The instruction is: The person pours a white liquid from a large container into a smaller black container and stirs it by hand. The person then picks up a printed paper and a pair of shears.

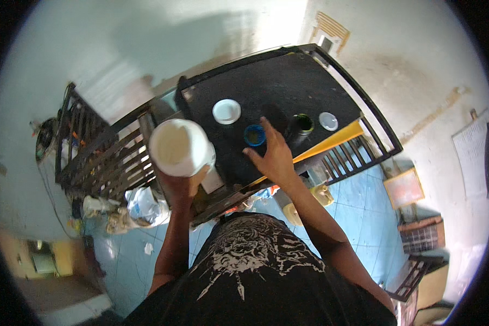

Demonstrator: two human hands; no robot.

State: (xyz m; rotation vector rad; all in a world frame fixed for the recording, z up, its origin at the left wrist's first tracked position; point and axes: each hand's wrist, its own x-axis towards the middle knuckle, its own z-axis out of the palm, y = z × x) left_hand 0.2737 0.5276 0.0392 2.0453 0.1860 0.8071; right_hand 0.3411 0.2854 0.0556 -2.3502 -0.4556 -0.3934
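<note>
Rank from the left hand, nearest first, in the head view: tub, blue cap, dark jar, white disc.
1. Tub: held in the left hand.
2. Blue cap: right of the tub, beside the right hand.
3. Dark jar: right of the cap.
4. White disc: rightmost of the four, on the black table.
</note>
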